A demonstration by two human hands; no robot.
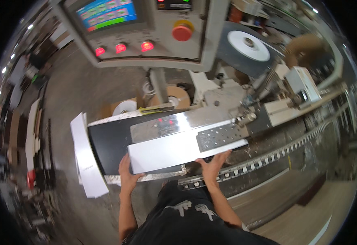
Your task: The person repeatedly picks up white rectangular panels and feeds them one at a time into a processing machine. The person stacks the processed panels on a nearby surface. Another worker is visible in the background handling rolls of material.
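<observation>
A long white panel (162, 155) lies flat on the machine's bed, its right part reaching beneath a perforated metal plate (219, 138). My left hand (128, 174) is at the panel's left end, fingers stretched along the short edge and thumb spread toward the near corner. Along the near long edge, my right hand (212, 166) touches the panel with fingers extended to the right and thumb apart. Neither hand is wrapped around anything. Behind the panel is a shiny metal plate (166, 127), and a black table surface (107, 141) extends to the left.
A control box with a screen (107, 15) and red stop button (182, 32) overhangs the far side. White panels (89, 163) are stacked at left. A roller rail (264, 162) runs along the near right. A large reel (248, 45) and machine heads (303, 85) stand behind.
</observation>
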